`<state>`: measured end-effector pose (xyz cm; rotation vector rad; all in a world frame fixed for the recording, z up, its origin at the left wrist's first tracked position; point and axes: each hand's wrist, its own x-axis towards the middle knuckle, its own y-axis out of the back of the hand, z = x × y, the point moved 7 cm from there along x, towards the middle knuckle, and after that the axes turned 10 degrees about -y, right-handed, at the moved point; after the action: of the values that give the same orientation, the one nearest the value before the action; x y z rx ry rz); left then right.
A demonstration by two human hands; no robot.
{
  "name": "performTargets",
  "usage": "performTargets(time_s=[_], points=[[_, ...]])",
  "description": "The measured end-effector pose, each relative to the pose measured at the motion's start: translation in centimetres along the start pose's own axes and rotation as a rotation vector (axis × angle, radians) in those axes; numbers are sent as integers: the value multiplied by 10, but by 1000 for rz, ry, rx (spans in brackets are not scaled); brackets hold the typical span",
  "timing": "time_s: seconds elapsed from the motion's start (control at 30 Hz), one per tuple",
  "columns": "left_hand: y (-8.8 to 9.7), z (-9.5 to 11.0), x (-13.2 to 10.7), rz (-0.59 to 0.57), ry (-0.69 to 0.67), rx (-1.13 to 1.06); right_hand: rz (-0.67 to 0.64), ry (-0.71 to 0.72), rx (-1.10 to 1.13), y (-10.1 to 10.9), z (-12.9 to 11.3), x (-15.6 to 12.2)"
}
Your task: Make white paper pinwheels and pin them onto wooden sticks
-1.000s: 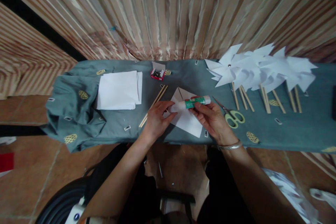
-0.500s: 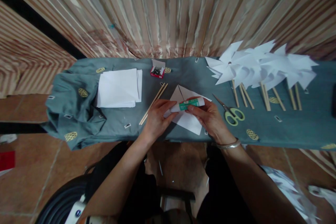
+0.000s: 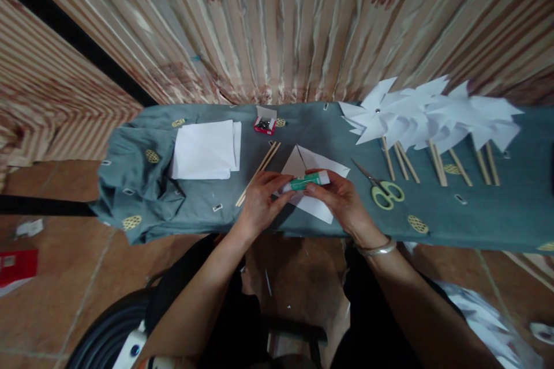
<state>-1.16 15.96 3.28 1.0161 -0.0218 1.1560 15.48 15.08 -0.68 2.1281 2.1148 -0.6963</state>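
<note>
A green and white glue stick point(image 3: 305, 181) is held level between both hands, just above a white paper square point(image 3: 315, 207) with slits cut in from its corners. My left hand point(image 3: 261, 199) is closed on the left end of the glue stick. Around its right part, the fingers and thumb of my right hand point(image 3: 340, 196) are closed. Two wooden sticks point(image 3: 265, 164) lie beside my left hand. To the right of my right hand rest scissors point(image 3: 383, 190) with light green handles, their blades pointing away to the upper left.
White paper sheets point(image 3: 203, 150) are stacked at the left of the cloth-covered table point(image 3: 303, 121). A small red box of metal pins point(image 3: 265, 122) stands open at the back. Several paper pinwheels point(image 3: 428, 112) on sticks lie at the right. A striped curtain point(image 3: 277, 29) hangs behind.
The view has shifted slightly, so the table appears a little lower and more to the right. Both hands keep hold of the glue stick, which has moved slightly left relative to the paper.
</note>
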Motion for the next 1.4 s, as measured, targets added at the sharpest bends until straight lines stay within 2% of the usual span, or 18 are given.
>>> performTargets(time_s=[0.1,0.17,0.27,0.33,0.43,0.53,0.6,0.7,0.77,0.83,0.93,1.1,1.4], points=[[19,-19,-1,77,104,66,66,120,-144,17,-13,-5],[33,-38,-3,112,202,153,148,231,-352,32,-25,-13],[45,-60,-6,94,245,307,244,371,-726,46,-38,-31],[45,-70,-8,29,275,381,222,459,-919,46,-37,-43],[43,-68,-11,-22,266,448,103,573,-1094,36,-22,-59],[40,-44,-11,35,158,498,19,625,-1178,29,-6,-68],[24,-18,-10,6,10,461,-5,634,-1202,27,0,-70],[-23,21,-16,-203,-239,286,-8,616,-1211,27,1,-70],[-45,34,-20,-263,-290,218,-1,603,-1209,27,0,-69],[-57,38,-21,-258,-286,186,4,584,-1209,27,-2,-68],[-61,38,-18,-244,-300,207,0,546,-1205,28,-3,-65],[-57,36,-15,-235,-298,206,-7,489,-1108,34,-8,-59],[-56,28,-9,-190,-180,87,131,324,-801,45,-5,-34]])
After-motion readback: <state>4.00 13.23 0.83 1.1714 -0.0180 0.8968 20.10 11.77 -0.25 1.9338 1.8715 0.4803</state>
